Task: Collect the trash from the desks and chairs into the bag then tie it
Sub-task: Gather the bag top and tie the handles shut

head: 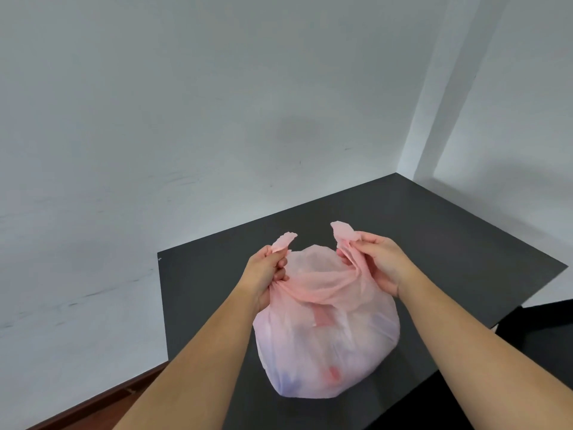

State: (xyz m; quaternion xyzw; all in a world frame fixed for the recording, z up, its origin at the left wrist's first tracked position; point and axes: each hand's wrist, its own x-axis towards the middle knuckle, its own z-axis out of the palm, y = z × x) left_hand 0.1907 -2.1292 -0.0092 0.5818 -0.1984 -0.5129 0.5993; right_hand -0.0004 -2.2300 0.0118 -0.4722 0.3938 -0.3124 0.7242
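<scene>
Resting on a matt dark grey bench (434, 237), about midway between its left and right edges and nearer its near edge: a translucent pale pink plastic carrier bag (325, 346), bulging full, with blurred red and bluish shapes showing through the film. Gathered upward at the top into two handles. Left handle (283, 240) pinched in the left grip (269, 268), fingers curled tight round the bunched plastic, loop end poking up past the thumb. Right handle (344, 232) pinched likewise in the right grip (375, 262), thumb and fingers pressed together on the twisted film, loop end sticking out above. Both handles held apart and raised, not yet knotted, with a taut band of pink film stretched between them across the bag's top. Bare forearms reaching in from the near edge, one on either side of the bag. Beyond the far and left edges, a plain white wall (155, 119), turning a corner at the bench's far right corner. Below the left edge, a strip of reddish-brown wooden floor (102, 401). Past the right edge, something black (533, 333), too cropped to tell what.
</scene>
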